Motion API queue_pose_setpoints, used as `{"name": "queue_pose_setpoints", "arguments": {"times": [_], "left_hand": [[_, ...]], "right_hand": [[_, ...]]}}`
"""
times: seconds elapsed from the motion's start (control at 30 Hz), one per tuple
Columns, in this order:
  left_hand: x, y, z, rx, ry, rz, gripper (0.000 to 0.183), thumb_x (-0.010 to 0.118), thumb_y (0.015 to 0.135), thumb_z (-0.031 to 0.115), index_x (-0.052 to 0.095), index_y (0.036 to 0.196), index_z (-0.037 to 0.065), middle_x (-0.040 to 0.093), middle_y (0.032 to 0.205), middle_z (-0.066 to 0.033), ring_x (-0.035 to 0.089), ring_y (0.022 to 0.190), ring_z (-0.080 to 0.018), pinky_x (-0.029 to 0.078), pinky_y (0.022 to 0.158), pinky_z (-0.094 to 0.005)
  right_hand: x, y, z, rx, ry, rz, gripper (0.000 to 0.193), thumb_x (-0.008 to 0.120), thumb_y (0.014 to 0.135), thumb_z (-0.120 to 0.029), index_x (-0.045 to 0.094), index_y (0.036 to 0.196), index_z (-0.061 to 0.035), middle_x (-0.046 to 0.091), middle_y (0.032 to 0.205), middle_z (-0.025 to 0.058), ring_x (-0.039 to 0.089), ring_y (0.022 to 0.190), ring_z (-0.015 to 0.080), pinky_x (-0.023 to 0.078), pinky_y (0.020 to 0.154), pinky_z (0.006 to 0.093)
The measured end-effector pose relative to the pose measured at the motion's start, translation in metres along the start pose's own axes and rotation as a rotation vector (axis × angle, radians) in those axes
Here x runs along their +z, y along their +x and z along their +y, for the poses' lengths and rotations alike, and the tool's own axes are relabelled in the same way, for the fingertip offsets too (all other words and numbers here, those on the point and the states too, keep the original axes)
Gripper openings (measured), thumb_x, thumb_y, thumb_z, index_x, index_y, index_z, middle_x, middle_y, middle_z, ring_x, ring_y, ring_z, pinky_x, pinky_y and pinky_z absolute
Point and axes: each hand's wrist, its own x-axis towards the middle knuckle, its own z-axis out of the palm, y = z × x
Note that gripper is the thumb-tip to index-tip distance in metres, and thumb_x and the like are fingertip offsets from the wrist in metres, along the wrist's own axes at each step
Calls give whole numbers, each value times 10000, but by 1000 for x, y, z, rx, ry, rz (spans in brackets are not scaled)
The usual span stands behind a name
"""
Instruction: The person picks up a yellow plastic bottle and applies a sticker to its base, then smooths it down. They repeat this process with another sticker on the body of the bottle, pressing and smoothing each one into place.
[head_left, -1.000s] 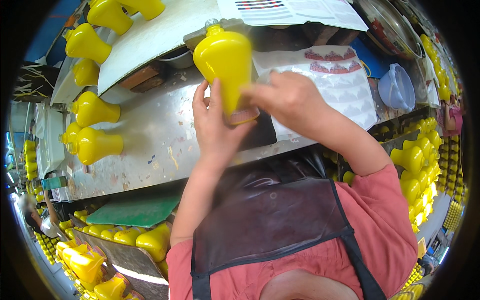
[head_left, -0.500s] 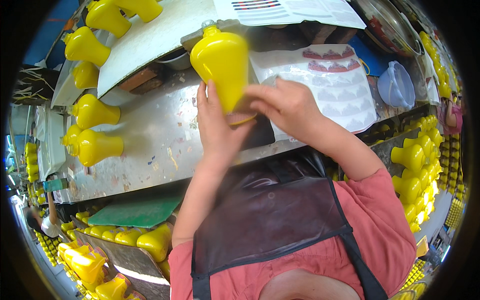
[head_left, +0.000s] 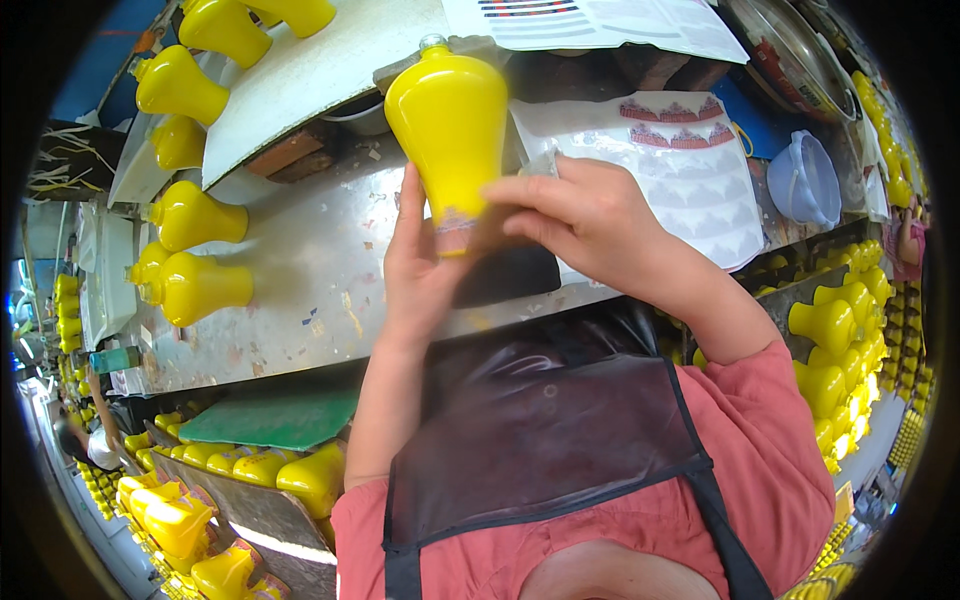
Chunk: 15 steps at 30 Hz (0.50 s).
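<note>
In the middle, a shiny yellow vase-shaped bottle [head_left: 450, 120] is above a flat gray metal table [head_left: 310, 270], between the bare left hand [head_left: 415, 270] and the bare right hand [head_left: 600, 220]. On the table's left part sit 3 rounded shiny yellow bottles [head_left: 205, 288]. Behind them and a bit right is a flat white board [head_left: 290, 105], with reddish-brown bricks [head_left: 290, 157] at its near edge. Right of the middle bottle lies a thin white sheet [head_left: 690, 180], with 2 rows of pink stickers [head_left: 680, 137] on its far part. Right of that is a round pale blue bucket [head_left: 808, 190]. Below the table's front edge, at left, is a flat green board [head_left: 270, 418].
</note>
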Motion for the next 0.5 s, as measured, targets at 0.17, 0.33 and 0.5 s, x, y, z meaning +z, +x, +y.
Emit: {"name": "queue_pose_setpoints", "arguments": {"times": [0.17,0.33,0.5], "left_hand": [[-1,1,6,12,-20,-8,997,747,889,-57,139,1663,101,424,1583,-133,555,1347,-283,517,1087,-421],[-1,-3,11,-71,-250,-15,982,747,905,-6,154,1671,154,432,1594,-87,532,1371,-241,487,1113,-406],[6,-5,14,-120,-380,47,956,763,932,132,152,1667,151,440,1576,-89,538,1361,-253,485,1113,-435]], "right_hand": [[-1,9,-2,17,-9,9,366,833,788,-98,759,1144,-143,740,853,63,639,672,240,513,610,344],[-3,17,-3,90,-20,45,339,819,813,-78,759,1145,-117,765,909,65,666,712,247,537,651,334],[2,15,-6,68,309,22,327,800,856,-74,746,1179,-69,767,953,87,702,774,201,552,692,300]]}}
